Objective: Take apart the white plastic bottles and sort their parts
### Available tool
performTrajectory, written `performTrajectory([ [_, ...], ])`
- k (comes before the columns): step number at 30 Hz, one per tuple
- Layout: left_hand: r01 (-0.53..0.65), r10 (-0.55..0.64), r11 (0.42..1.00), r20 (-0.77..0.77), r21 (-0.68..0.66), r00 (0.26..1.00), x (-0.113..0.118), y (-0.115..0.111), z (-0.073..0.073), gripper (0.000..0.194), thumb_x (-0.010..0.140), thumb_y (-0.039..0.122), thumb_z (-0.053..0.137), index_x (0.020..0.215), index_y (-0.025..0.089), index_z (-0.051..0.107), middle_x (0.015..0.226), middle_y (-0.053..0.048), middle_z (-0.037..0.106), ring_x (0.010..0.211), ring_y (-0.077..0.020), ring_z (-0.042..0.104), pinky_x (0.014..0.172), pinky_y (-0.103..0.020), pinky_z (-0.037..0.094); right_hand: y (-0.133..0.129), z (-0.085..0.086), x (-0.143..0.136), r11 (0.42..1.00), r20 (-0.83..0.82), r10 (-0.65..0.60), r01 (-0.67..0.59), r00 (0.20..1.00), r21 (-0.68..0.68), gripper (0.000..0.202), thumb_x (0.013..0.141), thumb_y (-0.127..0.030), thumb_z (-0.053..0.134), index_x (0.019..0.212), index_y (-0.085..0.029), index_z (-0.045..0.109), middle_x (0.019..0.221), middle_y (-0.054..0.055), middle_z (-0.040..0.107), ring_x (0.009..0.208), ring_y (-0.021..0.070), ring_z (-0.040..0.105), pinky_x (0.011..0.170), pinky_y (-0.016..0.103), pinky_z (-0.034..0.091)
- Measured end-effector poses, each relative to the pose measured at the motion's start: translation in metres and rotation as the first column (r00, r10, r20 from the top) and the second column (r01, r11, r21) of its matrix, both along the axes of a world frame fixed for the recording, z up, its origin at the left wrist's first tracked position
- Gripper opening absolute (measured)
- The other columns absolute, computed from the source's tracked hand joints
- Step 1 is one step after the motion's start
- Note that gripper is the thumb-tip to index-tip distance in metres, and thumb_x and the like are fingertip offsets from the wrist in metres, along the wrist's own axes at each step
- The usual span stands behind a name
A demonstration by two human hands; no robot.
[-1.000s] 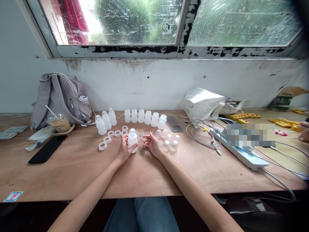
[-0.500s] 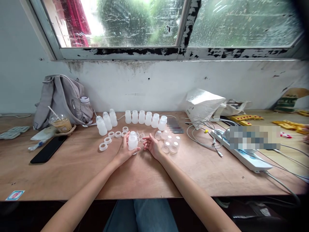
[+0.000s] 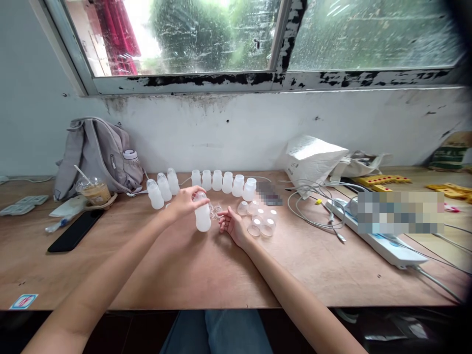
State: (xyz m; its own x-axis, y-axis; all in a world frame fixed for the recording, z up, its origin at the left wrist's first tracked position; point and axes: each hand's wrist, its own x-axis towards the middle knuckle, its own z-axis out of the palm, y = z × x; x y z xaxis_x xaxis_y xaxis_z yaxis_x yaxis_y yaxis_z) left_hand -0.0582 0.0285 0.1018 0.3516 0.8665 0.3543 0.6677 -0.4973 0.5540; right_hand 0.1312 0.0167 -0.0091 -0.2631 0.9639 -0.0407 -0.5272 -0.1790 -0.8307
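Note:
My left hand point(image 3: 185, 200) is closed around the top of a frosted baby bottle point(image 3: 202, 221), fingers wrapped over its upper end from above. The bottle tilts slightly just over the wooden table. To its right, my right hand point(image 3: 231, 225) rests palm up on the table, fingers loosely curled and apart, holding nothing. Small clear parts point(image 3: 215, 211) lie between the two hands. Clear dome caps point(image 3: 255, 227) stand right of my right hand. White rings on the table are mostly hidden behind my left hand and forearm.
Bottles without tops point(image 3: 227, 182) stand in a back row; three topped bottles point(image 3: 163, 187) stand to its left. Further left are a phone point(image 3: 75, 231), an iced drink cup point(image 3: 96, 191) and a backpack point(image 3: 96, 155). Cables point(image 3: 306, 211) and a power strip point(image 3: 383, 246) occupy the right.
My left hand has shifted from the side of the bottle up to its top, and its forearm now covers the rings. My right hand has stayed in place.

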Motion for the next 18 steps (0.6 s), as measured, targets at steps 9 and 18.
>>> performTrajectory([
  [9,-0.287,0.308,0.951,-0.262,0.115,0.915,-0.033,0.103,0.060,0.045,0.069,0.052,0.055,0.098,0.019,0.062,0.094,-0.005,0.062,0.081,-0.0177,0.055,0.074,-0.026,0.041,0.003,-0.002,-0.001,0.999,0.005,0.018,-0.018,1.000,-0.028,0.039,0.076,-0.051,0.051,0.074,-0.014,0.063,0.054,0.002,0.058,0.040,0.0102,0.049,0.041,0.024,0.039],
  [18,-0.410,0.434,0.900,-0.420,0.150,0.797,-0.045,0.152,0.033,0.041,0.069,0.047,0.058,0.097,0.017,0.059,0.105,-0.015,0.058,0.103,-0.0342,0.047,0.083,-0.047,0.032,0.007,-0.003,-0.001,0.999,0.011,0.031,-0.031,0.999,-0.015,0.041,0.076,-0.053,0.051,0.078,-0.013,0.063,0.055,0.002,0.057,0.040,0.0098,0.048,0.040,0.023,0.039],
])
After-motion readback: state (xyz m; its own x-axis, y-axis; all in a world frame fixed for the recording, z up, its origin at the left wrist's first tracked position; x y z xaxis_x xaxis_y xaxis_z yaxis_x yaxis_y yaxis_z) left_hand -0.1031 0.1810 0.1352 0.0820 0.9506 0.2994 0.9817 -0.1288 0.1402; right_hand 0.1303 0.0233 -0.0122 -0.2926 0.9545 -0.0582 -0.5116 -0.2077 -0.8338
